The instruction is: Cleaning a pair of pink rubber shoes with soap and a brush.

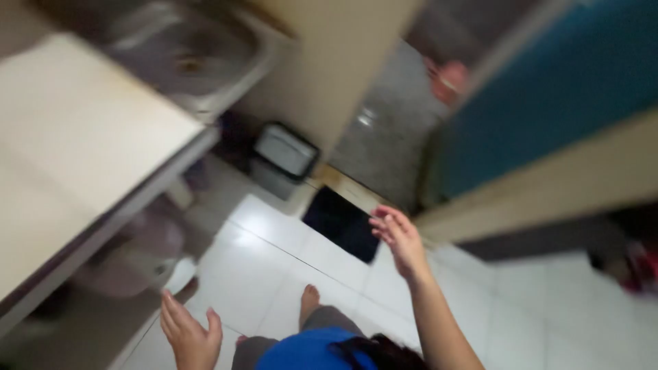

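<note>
1. The pale counter (75, 151) fills the left, with a steel sink (188, 58) at its far end.
2. A teal door (548, 96) stands at the right.
3. A dark mat (343, 223) lies on the white tiled floor (274, 274), just beyond the right hand.
4. A grey bin (284, 154) sits under the sink end.
5. The right hand (399, 240) is raised, fingers spread, holding nothing.
6. The left hand (190, 336) is open too, near the counter edge, touching nothing.

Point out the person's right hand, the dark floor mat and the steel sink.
right hand (397, 240), head view, on the back of the open hand.
dark rectangular floor mat (340, 223), head view, on its middle.
steel sink (185, 48), head view, on the basin wall.
</note>
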